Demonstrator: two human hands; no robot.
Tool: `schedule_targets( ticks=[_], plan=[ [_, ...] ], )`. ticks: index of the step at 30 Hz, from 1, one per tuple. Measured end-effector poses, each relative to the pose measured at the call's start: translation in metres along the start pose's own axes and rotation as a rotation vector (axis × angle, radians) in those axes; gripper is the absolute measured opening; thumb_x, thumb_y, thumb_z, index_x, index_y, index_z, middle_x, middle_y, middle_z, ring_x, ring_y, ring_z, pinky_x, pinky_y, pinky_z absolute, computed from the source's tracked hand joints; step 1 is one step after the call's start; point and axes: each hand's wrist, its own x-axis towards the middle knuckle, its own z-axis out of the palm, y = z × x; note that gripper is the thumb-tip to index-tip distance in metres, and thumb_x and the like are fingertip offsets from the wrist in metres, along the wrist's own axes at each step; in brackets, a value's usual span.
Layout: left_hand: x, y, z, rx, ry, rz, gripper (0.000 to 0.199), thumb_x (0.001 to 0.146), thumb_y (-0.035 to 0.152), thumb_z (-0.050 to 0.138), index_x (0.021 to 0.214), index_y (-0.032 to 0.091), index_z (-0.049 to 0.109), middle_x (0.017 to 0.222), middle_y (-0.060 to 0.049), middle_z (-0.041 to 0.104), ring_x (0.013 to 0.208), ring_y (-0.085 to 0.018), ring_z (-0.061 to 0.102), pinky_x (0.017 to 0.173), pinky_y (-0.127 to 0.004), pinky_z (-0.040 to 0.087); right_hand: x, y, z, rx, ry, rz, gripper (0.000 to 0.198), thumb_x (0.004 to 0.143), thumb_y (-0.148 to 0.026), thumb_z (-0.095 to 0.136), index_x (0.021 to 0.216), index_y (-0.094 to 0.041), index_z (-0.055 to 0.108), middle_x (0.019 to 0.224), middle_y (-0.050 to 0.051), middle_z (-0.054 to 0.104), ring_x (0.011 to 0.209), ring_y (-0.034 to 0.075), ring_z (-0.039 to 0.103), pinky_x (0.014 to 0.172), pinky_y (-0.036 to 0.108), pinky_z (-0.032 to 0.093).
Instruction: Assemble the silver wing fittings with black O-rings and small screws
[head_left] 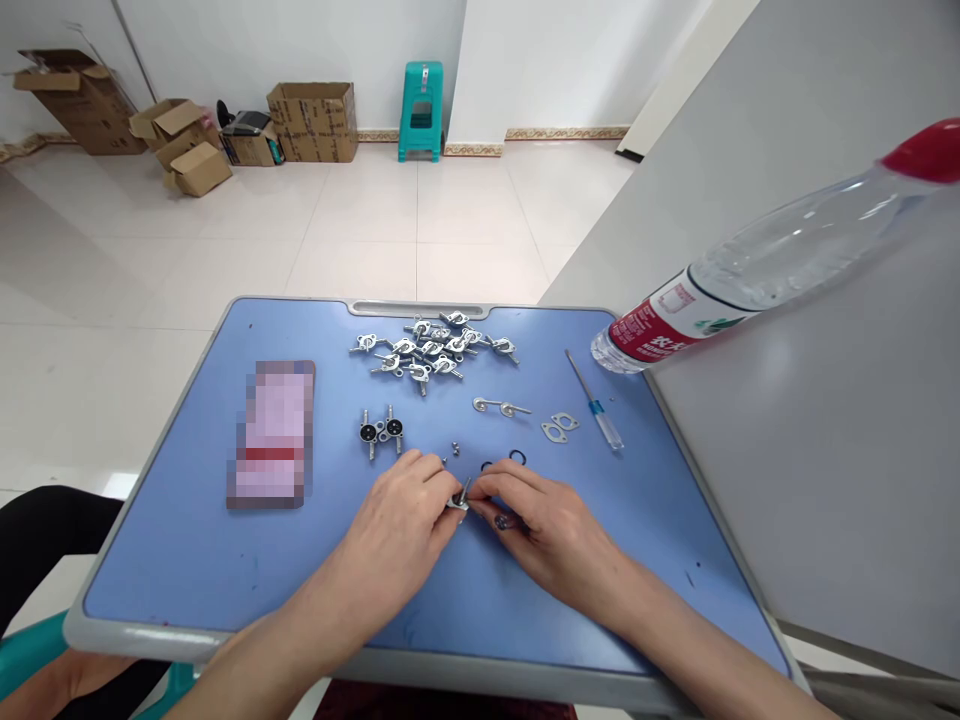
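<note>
My left hand (409, 505) pinches a small metal fuel tap body (459, 500) between thumb and fingers, close above the table's near middle. Against its right side, my right hand (536, 515) has its fingertips pressed together; a small shiny piece (506, 521) shows under those fingers, its kind unclear. Just beyond the hands lie a black O-ring (517, 457), another ring partly hidden by my right hand, and small screws (455, 449). Two tap bodies with black round seals (381, 431) rest to the left. Farther off are lever pieces (502, 407) and two flat metal plates (559, 428).
Several metal taps (435, 350) are heaped at the blue table's (187, 560) far side. A blurred-out phone-like object (271, 435) lies left. On the right are a screwdriver (596, 405) and a bottle (675, 310) beside a grey panel (825, 420). Cartons (313, 122) and a stool (421, 110) stand beyond.
</note>
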Motion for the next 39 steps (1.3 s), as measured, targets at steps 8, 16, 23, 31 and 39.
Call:
schedule_targets(
  ticks=[8, 16, 23, 31, 39],
  plan=[
    [0.002, 0.001, 0.000, 0.004, -0.002, -0.007, 0.011, 0.085, 0.006, 0.064, 0.078, 0.015, 0.062, 0.078, 0.000, 0.056, 0.076, -0.017, 0.052, 0.065, -0.028, 0.042, 0.006, -0.004, -0.003, 0.123, -0.010, 0.207, 0.017, 0.090, -0.013, 0.051, 0.078, -0.020, 0.061, 0.072, -0.001, 0.062, 0.061, 0.012, 0.055, 0.055, 0.022, 0.041],
    [0.002, -0.001, 0.001, 0.004, 0.020, 0.009, 0.009, 0.084, 0.007, 0.066, 0.079, 0.014, 0.063, 0.077, 0.000, 0.057, 0.076, -0.016, 0.052, 0.065, -0.028, 0.042, 0.006, -0.006, -0.010, 0.190, 0.005, 0.281, 0.012, 0.091, -0.029, 0.056, 0.086, -0.021, 0.063, 0.075, -0.001, 0.064, 0.060, 0.012, 0.053, 0.054, 0.024, 0.040],
    [0.002, 0.000, 0.000, -0.007, 0.013, 0.000, 0.008, 0.084, 0.006, 0.066, 0.082, 0.015, 0.064, 0.080, -0.001, 0.059, 0.078, -0.017, 0.054, 0.068, -0.029, 0.044, 0.004, -0.008, -0.026, 0.331, 0.227, 0.370, 0.036, 0.100, -0.039, 0.037, 0.073, -0.021, 0.053, 0.067, -0.001, 0.051, 0.060, 0.013, 0.046, 0.058, 0.026, 0.039],
    [0.001, 0.000, 0.000, -0.019, -0.003, -0.014, 0.009, 0.084, 0.006, 0.065, 0.083, 0.015, 0.064, 0.080, -0.001, 0.060, 0.079, -0.018, 0.053, 0.070, -0.030, 0.045, 0.004, -0.011, -0.021, 0.298, 0.370, 0.191, 0.035, 0.102, -0.035, 0.031, 0.076, -0.022, 0.049, 0.083, 0.002, 0.052, 0.084, 0.017, 0.051, 0.074, 0.028, 0.041],
    [0.002, 0.000, 0.000, -0.022, -0.015, -0.034, 0.007, 0.085, 0.007, 0.064, 0.084, 0.014, 0.064, 0.082, -0.002, 0.059, 0.081, -0.019, 0.053, 0.071, -0.032, 0.045, 0.001, -0.014, -0.016, 0.223, 0.335, 0.092, 0.027, 0.103, -0.033, 0.032, 0.085, -0.023, 0.049, 0.071, -0.002, 0.048, 0.059, 0.012, 0.047, 0.055, 0.024, 0.041]
  ],
)
